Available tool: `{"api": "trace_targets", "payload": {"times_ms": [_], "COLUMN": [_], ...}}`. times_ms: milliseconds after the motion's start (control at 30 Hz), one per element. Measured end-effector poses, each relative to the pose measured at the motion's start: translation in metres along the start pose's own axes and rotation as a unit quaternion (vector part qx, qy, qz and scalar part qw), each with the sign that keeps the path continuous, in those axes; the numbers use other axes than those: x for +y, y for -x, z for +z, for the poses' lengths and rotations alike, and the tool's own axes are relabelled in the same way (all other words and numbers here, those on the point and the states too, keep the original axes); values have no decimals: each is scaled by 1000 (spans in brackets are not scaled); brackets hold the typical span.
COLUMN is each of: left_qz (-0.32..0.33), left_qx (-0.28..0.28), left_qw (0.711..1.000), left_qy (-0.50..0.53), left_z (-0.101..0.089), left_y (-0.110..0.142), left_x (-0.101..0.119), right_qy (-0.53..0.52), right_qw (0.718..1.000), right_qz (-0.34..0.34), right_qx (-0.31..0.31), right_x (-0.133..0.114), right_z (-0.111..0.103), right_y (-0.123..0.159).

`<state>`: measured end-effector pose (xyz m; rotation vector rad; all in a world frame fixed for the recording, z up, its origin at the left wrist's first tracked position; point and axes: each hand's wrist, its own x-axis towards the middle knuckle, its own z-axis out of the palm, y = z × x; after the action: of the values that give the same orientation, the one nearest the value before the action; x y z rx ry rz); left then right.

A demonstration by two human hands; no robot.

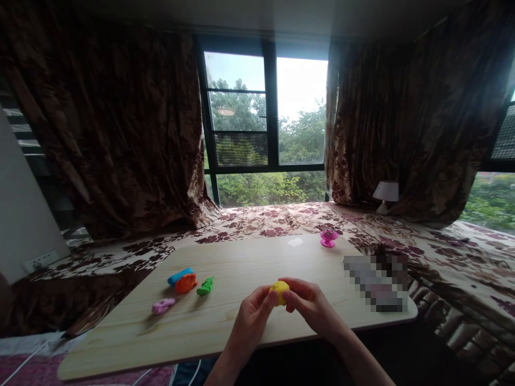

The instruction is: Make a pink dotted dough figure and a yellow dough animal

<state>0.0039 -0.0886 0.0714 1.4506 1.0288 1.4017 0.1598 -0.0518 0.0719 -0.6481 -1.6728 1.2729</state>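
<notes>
A lump of yellow modelling clay (280,292) is held up between both hands over the front part of the table. My left hand (254,311) grips it from the left, thumb pressed on its near side. From the right, my right hand (308,300) pinches the same lump with thumb and fingers. The far side of the clay is hidden by the fingers. Off to the left on the tabletop lie a green piece (205,286), an orange lump (185,283), a blue piece (179,275) and a pink piece (163,306), all looking like clay.
The pale wooden table (132,332) has rounded corners. A bright pink stemmed object (329,238) stands at its back right. A blurred-out rectangular item (376,284) lies at the right edge. Behind are a floral-covered ledge (273,220), a small lamp (386,193) and curtains (137,134).
</notes>
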Motion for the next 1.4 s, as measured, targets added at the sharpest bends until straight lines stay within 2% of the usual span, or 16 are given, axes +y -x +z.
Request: {"api": "trace_targets", "payload": {"times_ms": [200,333,567,733,867,933,1033,1167,1300,1400], "left_qz": [10,-1,-86,-131,-138,-130,-120,-117,-132,-151], "left_qx": [60,98,78,96,127,148,166,162,130,108], "left_qw": [998,995,993,986,980,978,976,977,978,980], "left_qy": [25,21,2,41,59,62,68,79,90,76], "left_z": [17,17,9,20,31,35,38,34,32,30], "left_y": [2,2,-4,-4,-2,-1,0,0,0,-2], "left_x": [6,0,-7,-8,-11,-12,-14,-18,-19,-19], "right_qy": [-12,-15,58,106,178,148,92,86,199,241], "right_qw": [999,999,998,989,971,973,981,987,971,958], "right_qz": [-26,-17,-14,-13,-65,-78,-63,-47,-93,-103], "right_qx": [27,41,13,101,143,156,158,131,94,118], "right_x": [3,5,0,9,5,4,6,8,3,3], "right_z": [4,6,8,15,22,25,27,22,17,17], "right_y": [0,-1,-3,0,2,-1,-7,-6,3,4]}}
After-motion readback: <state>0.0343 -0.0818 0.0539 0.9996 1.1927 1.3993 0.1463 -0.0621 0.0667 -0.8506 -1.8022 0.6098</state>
